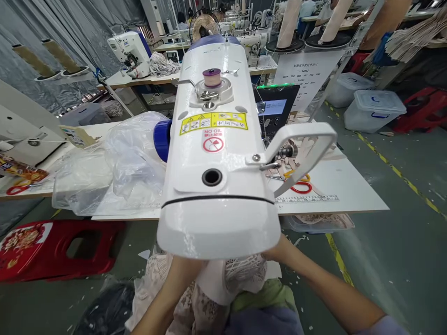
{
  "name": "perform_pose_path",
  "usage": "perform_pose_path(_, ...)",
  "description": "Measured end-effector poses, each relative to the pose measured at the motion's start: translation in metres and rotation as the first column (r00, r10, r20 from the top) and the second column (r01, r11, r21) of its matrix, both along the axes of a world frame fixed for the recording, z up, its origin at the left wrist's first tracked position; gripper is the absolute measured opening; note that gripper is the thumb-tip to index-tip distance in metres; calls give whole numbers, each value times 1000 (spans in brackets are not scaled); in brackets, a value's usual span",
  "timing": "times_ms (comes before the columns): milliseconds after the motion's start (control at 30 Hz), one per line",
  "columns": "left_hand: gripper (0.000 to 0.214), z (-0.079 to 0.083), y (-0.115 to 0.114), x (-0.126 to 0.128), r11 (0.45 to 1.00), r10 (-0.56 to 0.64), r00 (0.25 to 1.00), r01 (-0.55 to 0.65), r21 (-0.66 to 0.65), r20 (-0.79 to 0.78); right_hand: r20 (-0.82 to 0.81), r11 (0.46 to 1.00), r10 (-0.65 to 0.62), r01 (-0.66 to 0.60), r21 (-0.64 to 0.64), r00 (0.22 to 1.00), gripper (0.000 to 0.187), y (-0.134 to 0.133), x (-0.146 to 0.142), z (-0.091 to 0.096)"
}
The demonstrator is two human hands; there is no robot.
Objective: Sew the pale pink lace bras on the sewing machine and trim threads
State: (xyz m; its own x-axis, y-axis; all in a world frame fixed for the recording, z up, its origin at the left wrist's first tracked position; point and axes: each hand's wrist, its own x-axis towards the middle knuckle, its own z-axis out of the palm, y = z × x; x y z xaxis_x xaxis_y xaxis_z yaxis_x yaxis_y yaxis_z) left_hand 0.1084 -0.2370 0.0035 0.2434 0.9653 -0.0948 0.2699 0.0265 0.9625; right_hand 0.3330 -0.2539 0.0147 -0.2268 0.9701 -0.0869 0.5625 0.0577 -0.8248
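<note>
The white sewing machine head point(218, 223) fills the middle of the head view and hides most of both hands. Under its near end, on the left, the back of my left hand point(190, 266) goes in beside pale pink lace fabric point(209, 302); its fingers are out of sight. From the right, my right hand point(277, 250) reaches under the same end, next to the fabric, and its fingers are covered too. The lace hangs in folds over my lap. A pink thread bobbin point(212, 78) sits on top of the machine.
A clear plastic bag point(129, 153) lies on the table left of the machine. To the right are red-handled scissors point(301, 187), a ruler point(310, 199) and a control screen point(277, 109). A red stool point(59, 251) stands at lower left, lidded plastic boxes point(375, 109) at right.
</note>
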Motion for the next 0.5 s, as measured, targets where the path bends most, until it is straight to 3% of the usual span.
perform_pose_path(167, 19, -31, 2, -1, 995, 63, 990, -52, -88, 125, 27, 1000, -18, 18, 7, 999, 42, 13, 0, 0)
perform_pose_path(267, 22, -41, -1, -4, 990, 100, 985, -84, -110, 141, 43, 1000, -14, 13, 7, 999, 40, 15, 0, 3)
perform_pose_path(400, 24, -38, 0, -4, 991, 91, 984, -73, -115, 156, 47, 1000, -11, 12, -25, 999, 39, 17, 4, 2)
perform_pose_path(500, 22, -31, 4, -3, 994, 68, 985, -53, -98, 159, -5, 999, -19, 19, -35, 1000, 40, 17, 9, -10)
